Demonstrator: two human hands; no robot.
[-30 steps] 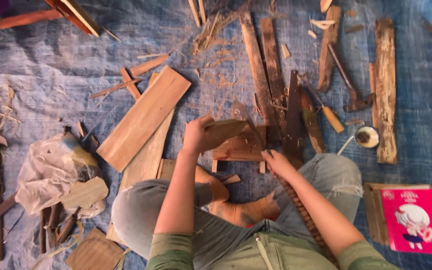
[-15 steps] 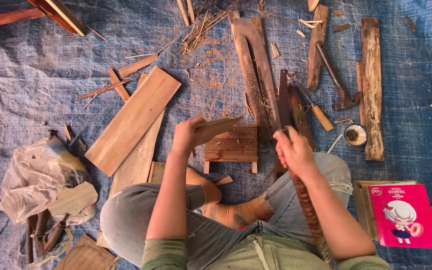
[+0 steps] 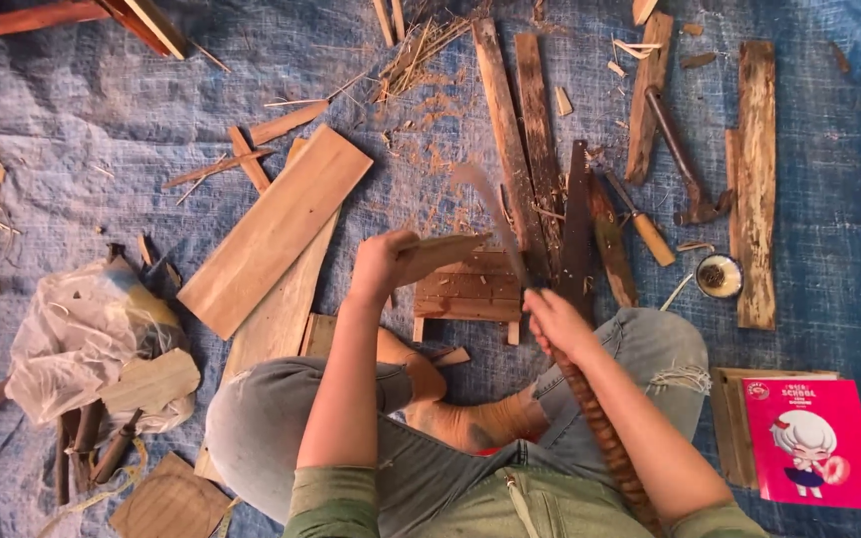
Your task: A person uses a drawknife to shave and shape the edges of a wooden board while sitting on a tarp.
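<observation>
My left hand (image 3: 381, 264) grips a short, flat piece of wood (image 3: 447, 249) and holds it tilted over a small slatted wooden stand (image 3: 465, 296) in front of my knees. My right hand (image 3: 555, 324) is closed on the long wrapped handle (image 3: 600, 438) of a big knife. Its blade (image 3: 493, 207) is a motion blur reaching up and away, just right of the held piece. I sit cross-legged on a blue tarp (image 3: 82, 120).
Two wide planks (image 3: 281, 227) lie to the left, narrow boards (image 3: 515, 130) and a dark blade (image 3: 578, 224) ahead. A hammer (image 3: 685, 164), a chisel (image 3: 640, 224) and a small tin (image 3: 719, 276) sit at right. A pink book (image 3: 809, 443) lies near my right knee, a plastic bag (image 3: 77, 334) at left.
My right hand drew back from the held wood and the knife blade has swung up into a blur. My left hand stayed on the wood piece.
</observation>
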